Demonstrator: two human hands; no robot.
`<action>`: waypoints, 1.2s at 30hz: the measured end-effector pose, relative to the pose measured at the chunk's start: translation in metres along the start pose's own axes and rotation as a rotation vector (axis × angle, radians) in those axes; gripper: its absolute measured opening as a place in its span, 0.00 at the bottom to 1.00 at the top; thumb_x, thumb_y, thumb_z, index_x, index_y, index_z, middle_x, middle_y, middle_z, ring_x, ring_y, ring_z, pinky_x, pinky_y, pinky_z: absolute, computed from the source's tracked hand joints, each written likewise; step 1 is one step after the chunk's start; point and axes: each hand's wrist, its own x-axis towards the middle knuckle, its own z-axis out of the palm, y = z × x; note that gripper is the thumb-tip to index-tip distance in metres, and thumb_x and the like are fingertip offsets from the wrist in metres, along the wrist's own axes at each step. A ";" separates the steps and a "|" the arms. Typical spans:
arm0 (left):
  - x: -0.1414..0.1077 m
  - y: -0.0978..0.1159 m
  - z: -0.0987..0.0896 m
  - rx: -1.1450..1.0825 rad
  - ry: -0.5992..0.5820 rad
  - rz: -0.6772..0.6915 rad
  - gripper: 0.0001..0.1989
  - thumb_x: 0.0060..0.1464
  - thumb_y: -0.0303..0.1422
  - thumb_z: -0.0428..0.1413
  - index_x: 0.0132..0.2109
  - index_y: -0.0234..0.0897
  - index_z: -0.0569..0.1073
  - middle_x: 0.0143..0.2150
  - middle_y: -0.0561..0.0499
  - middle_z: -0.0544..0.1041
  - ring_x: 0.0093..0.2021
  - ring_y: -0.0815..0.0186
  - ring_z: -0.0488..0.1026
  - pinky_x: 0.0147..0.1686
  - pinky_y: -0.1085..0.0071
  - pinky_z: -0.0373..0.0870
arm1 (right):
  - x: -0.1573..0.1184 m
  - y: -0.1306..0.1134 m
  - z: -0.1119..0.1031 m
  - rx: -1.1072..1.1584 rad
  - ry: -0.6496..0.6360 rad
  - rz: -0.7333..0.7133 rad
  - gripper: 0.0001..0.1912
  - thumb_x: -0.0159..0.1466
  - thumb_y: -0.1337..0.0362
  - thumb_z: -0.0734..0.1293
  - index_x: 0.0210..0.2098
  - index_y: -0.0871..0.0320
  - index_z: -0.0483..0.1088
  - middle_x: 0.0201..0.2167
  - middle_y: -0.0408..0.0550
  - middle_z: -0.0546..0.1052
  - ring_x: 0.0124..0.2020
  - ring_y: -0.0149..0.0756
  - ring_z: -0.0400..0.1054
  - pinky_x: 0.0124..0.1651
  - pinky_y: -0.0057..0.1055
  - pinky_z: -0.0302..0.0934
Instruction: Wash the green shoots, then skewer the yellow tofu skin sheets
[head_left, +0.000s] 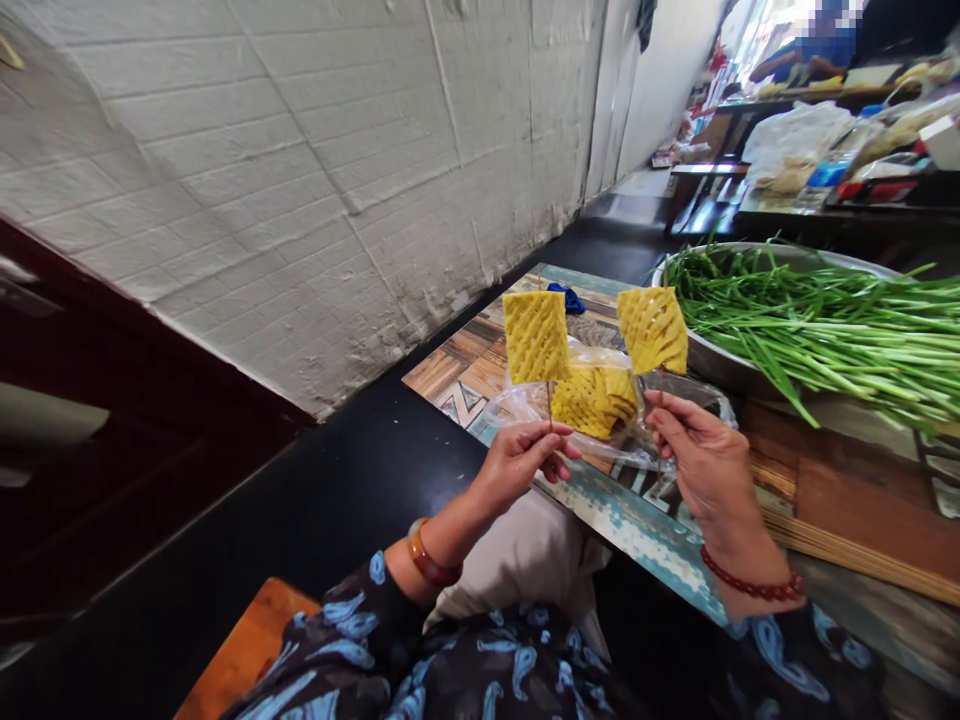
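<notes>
My left hand (525, 460) pinches the lower end of a thin wooden skewer (550, 405). On that skewer a flat yellow square of scored tofu skin (535, 338) stands upright. My right hand (697, 450) is closed round a second skewer (661, 382), which carries another yellow square (652, 330), slightly curled. Behind and between the hands, more yellow squares (596, 402) lie piled in an open clear plastic bag (514, 405) on the table. I cannot be sure what food the yellow squares are.
A metal basin (712, 365) of long green chives (817, 330) stands at the right on the patterned table (457, 375). Bare skewers (862, 555) lie near its right side. A blue cloth (568, 298) rests at the back. Beyond, a person (810, 60) is at another table.
</notes>
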 end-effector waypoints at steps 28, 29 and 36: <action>0.005 -0.001 -0.009 0.045 0.040 0.018 0.21 0.51 0.45 0.65 0.43 0.31 0.79 0.34 0.44 0.83 0.25 0.66 0.77 0.25 0.72 0.70 | 0.003 -0.011 0.004 0.261 -0.138 0.101 0.16 0.57 0.53 0.75 0.41 0.55 0.79 0.27 0.41 0.73 0.24 0.26 0.60 0.25 0.24 0.53; 0.005 -0.001 -0.009 0.044 0.039 0.018 0.21 0.51 0.45 0.65 0.43 0.31 0.79 0.34 0.44 0.83 0.25 0.66 0.77 0.25 0.72 0.70 | 0.003 -0.012 0.003 0.307 -0.155 0.128 0.16 0.57 0.53 0.75 0.40 0.55 0.79 0.26 0.41 0.72 0.24 0.25 0.60 0.24 0.24 0.53; 0.004 -0.001 -0.010 0.048 0.048 0.022 0.20 0.51 0.44 0.65 0.43 0.31 0.79 0.34 0.44 0.83 0.26 0.65 0.77 0.25 0.72 0.70 | 0.005 -0.015 0.001 0.448 -0.212 0.234 0.15 0.55 0.53 0.77 0.38 0.54 0.77 0.26 0.40 0.69 0.23 0.26 0.58 0.23 0.23 0.53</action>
